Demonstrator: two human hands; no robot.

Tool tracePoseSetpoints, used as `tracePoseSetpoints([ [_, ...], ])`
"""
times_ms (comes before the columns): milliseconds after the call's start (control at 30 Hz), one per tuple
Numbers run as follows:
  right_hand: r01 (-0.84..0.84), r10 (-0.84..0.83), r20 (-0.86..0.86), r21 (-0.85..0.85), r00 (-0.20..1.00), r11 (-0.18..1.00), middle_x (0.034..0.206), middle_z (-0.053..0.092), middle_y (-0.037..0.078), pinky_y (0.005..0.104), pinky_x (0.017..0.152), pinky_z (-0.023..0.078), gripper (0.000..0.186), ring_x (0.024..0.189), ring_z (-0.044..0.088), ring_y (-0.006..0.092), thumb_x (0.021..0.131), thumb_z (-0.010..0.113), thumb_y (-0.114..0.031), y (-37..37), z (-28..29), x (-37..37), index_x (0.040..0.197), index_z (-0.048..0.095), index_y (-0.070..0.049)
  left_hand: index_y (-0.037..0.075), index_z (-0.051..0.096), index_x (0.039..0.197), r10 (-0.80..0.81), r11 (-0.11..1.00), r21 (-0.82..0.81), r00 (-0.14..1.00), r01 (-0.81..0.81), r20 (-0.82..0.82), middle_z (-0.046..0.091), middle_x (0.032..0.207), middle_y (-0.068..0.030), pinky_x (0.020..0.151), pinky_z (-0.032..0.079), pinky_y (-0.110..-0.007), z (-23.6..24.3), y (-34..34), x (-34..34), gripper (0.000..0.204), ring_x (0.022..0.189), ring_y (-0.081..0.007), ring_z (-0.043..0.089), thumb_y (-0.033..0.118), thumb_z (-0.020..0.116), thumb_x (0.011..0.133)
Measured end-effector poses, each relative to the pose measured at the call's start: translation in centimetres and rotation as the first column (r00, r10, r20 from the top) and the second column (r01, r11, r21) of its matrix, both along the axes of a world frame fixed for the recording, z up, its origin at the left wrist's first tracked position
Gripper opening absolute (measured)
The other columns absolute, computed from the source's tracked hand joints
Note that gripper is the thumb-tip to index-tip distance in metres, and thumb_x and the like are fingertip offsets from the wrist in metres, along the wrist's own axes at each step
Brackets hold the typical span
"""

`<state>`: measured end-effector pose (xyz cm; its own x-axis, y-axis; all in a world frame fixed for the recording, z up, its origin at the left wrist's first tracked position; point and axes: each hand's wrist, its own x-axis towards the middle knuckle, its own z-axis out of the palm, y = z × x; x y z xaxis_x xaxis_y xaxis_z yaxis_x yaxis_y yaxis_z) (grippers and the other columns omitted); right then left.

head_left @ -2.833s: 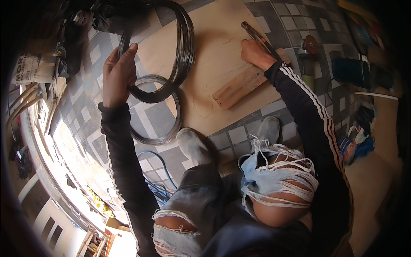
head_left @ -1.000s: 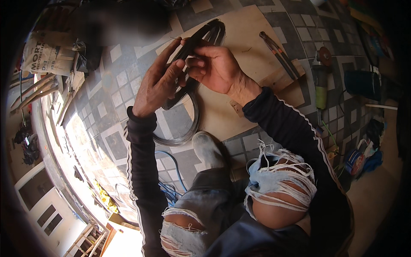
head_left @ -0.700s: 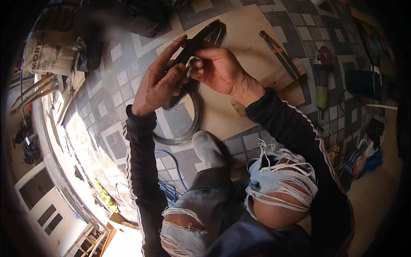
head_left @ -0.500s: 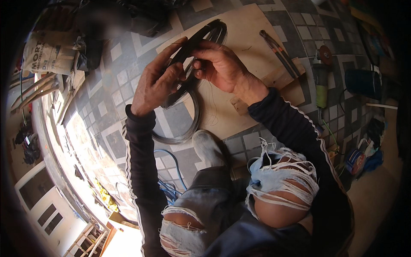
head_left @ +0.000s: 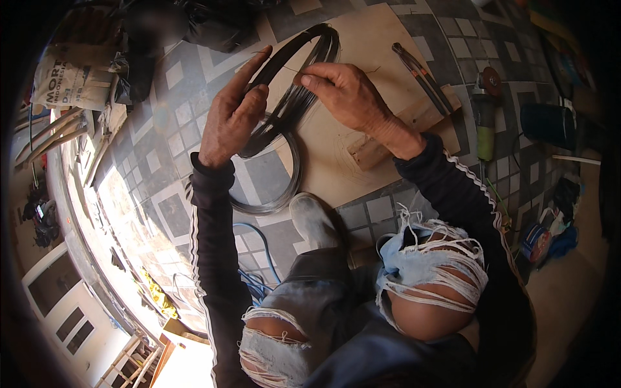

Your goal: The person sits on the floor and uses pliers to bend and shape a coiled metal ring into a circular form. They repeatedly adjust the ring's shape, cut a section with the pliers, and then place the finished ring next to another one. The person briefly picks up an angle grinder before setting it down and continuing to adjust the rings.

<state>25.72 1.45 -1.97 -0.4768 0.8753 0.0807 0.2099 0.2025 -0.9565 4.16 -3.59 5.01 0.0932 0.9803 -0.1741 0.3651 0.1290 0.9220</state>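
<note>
- Far left: paper sack (head_left: 71, 81) and wooden sticks (head_left: 52, 139); sunlight falls across the patterned grey tile floor (head_left: 178, 145).
- Left hand (head_left: 231, 123): thumb and fingers closed around the wire coil (head_left: 292, 103), index finger extended. Coil is tilted, raised over the left part of the board (head_left: 369, 39).
- Second coil (head_left: 298, 174): lies below, across the tiles and the board's edge.
- Right hand (head_left: 352, 97): thumb and index finger pinching a thin wire (head_left: 290, 69).
- Board: flat on the floor; cutters (head_left: 424, 81) rest on a wood block (head_left: 369, 152).
- Right: grinder (head_left: 485, 116) on the tiles.
</note>
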Motion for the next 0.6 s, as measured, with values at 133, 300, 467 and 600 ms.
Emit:
tracePoseSetpoints([
  [133,0.044,-0.045,0.010,0.042,0.999,0.998,0.100,0.076,0.014,0.0321,0.079,0.054,0.028,0.089,0.072,0.0199,0.104,0.062,-0.022,-0.6,0.5,-0.4,0.112,0.072,0.003,0.013,0.050,0.156,-0.002,1.000,-0.023,1.000,0.002,0.003,0.054,0.083,0.0021,0.068,0.046,-0.025,0.0,0.0,-0.3,0.054,0.070,-0.0085,0.047,0.015,0.052,0.102],
  [300,0.030,-0.085,0.150,0.337,0.985,0.941,0.091,0.073,0.014,0.0346,0.070,0.055,0.018,0.078,0.071,0.0281,0.101,0.065,-0.016,-1.2,2.3,0.3,0.106,0.072,0.000,0.010,0.055,0.151,0.008,0.999,0.038,1.000,-0.008,-0.010,0.060,0.089,0.0010,0.068,0.044,-0.023,-0.8,0.4,-0.6,0.050,0.071,-0.0074,0.045,0.013,0.052,0.102],
  [467,-0.055,-0.132,0.190,0.745,0.973,0.665,0.080,0.069,0.009,0.0385,0.064,0.055,0.007,0.072,0.070,0.0289,0.093,0.068,-0.013,1.3,4.8,1.5,0.097,0.072,-0.009,0.008,0.060,0.147,-0.046,0.985,0.162,0.995,0.060,-0.088,0.062,0.085,-0.0010,0.066,0.045,-0.023,-1.5,0.4,-0.2,0.049,0.070,-0.0074,0.047,0.009,0.050,0.099],
  [600,-0.175,-0.071,0.269,0.785,0.960,0.595,0.082,0.070,0.008,0.0360,0.061,0.053,0.012,0.071,0.069,0.0241,0.091,0.076,-0.014,3.9,7.0,1.6,0.101,0.075,-0.007,0.007,0.062,0.144,-0.102,0.977,0.170,0.984,0.127,-0.146,0.062,0.081,-0.0069,0.069,0.049,-0.027,-1.4,0.2,0.0,0.052,0.070,-0.0096,0.053,0.006,0.052,0.094],
])
